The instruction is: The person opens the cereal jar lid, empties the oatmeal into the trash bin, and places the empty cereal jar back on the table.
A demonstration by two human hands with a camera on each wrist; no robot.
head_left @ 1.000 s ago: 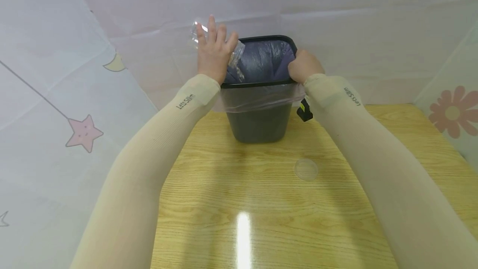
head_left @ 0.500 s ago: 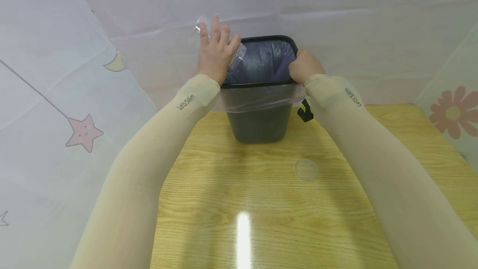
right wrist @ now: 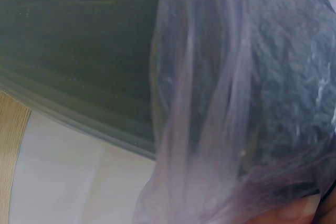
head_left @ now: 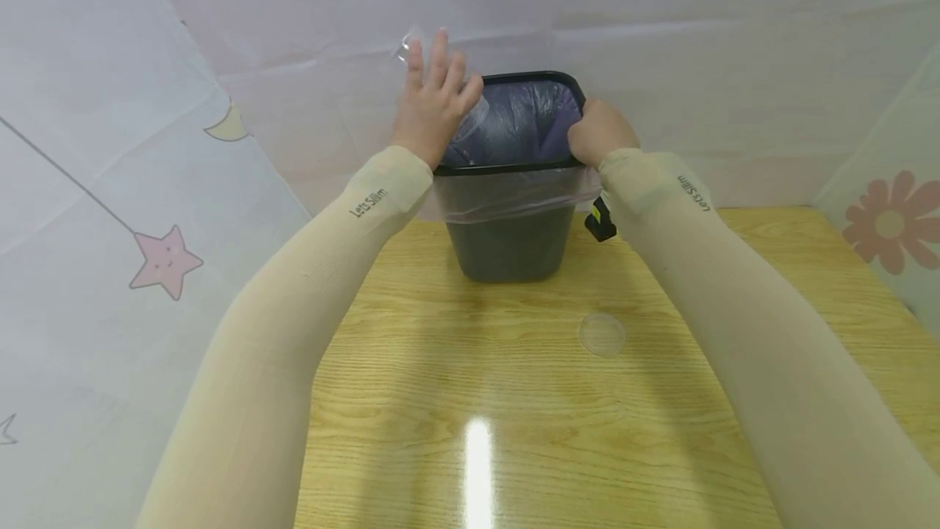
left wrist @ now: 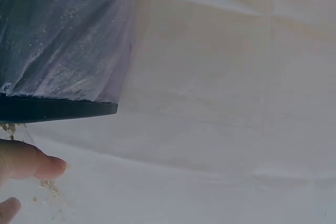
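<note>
A dark bin [head_left: 507, 247] lined with a clear plastic bag [head_left: 514, 194] stands at the far edge of the wooden table [head_left: 514, 431]. My left hand [head_left: 435, 108] holds a clear plastic container [head_left: 476, 114] tipped over the bin's left rim, mouth toward the inside. In the left wrist view my thumb [left wrist: 26, 158] lies on clear plastic speckled with crumbs, just below the bin rim [left wrist: 52, 109]. My right hand [head_left: 598, 133] grips the bin's right rim together with the bag. The right wrist view shows the bin wall [right wrist: 79, 51] and the bag [right wrist: 252, 77] close up.
A round clear lid [head_left: 602, 333] lies on the table in front of the bin, slightly right. Pale fabric sheets [head_left: 110, 145] with star and flower prints wall in the table at the left, back and right.
My left hand has shifted slightly right and up over the bin rim, carrying the clear container with it. The right hand and the bin have stayed put.
</note>
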